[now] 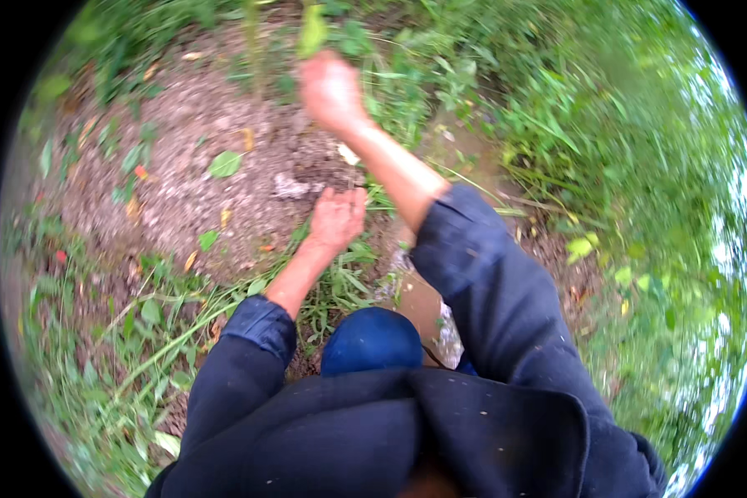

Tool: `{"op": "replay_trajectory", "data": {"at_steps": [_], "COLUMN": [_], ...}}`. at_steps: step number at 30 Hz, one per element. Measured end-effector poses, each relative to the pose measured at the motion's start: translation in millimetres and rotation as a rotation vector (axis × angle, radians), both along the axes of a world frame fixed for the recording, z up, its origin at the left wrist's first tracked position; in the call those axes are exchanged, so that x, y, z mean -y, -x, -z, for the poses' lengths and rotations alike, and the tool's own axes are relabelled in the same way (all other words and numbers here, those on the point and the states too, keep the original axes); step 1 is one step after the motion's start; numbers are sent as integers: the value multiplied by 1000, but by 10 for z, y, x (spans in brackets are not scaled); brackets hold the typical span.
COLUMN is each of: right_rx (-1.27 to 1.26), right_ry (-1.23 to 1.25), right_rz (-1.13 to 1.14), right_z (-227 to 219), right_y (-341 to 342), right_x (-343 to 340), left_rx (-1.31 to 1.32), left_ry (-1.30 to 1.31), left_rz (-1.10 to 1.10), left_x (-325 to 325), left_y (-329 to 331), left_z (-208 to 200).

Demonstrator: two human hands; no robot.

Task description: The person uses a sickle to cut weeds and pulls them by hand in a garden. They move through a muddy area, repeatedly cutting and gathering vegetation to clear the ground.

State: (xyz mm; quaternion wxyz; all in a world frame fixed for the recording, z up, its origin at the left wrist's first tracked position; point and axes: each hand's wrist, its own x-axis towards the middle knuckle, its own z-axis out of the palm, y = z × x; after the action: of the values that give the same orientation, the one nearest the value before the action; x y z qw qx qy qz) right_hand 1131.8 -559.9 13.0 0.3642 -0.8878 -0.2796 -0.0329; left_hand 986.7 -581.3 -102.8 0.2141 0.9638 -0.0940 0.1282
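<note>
"Where to look for the leaf and the soil?"

"For the yellow-green leaf [312, 31], up near the top edge, right beside the right hand [332, 90]; touching or apart, impossible to tell. For the loose soil [311, 166], just ahead of the left hand [338, 219]."

"And the state of each grip?"

"On the left, uncurled and apparently empty, low against the ground. On the right, curled like a fist but blurred; can't tell whether closed on the leaf or on nothing."

"How best to work here?"

"Probably best to rest the left low for support, move the right gently, and take any greenery [548, 100] down by the stem, not by a leaf liable to tear."

"Any brand, label or writing?"

"None legible, neither on the dark sleeves [519, 286] nor on the blue rounded shape [372, 342] below."
</note>
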Motion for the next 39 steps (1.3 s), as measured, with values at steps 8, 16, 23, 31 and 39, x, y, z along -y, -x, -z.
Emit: {"op": "replay_trajectory", "data": {"at_steps": [8, 16, 23, 31, 39], "right_rx": [-353, -624, -755, -654, -53], "right_ry": [577, 973, 1101, 1043, 1003], "right_rz": [-374, 382, 938, 716, 623], "right_z": [-593, -338, 353, 558, 1067], "right_y": [-21, 729, 426, 172, -449], "right_x": [1236, 4167, 4870, 4679, 4818], "left_rx": [3, -29, -54, 55, 24], "left_ry": [-24, -20, -56, -113, -213], "left_rz": [4, -7, -8, 18, 130], "left_x": [-58, -60, -133, -138, -188], "left_y": [-46, -32, -1, -35, -73], "left_z": [-118, -117, 20, -81, -97]}}
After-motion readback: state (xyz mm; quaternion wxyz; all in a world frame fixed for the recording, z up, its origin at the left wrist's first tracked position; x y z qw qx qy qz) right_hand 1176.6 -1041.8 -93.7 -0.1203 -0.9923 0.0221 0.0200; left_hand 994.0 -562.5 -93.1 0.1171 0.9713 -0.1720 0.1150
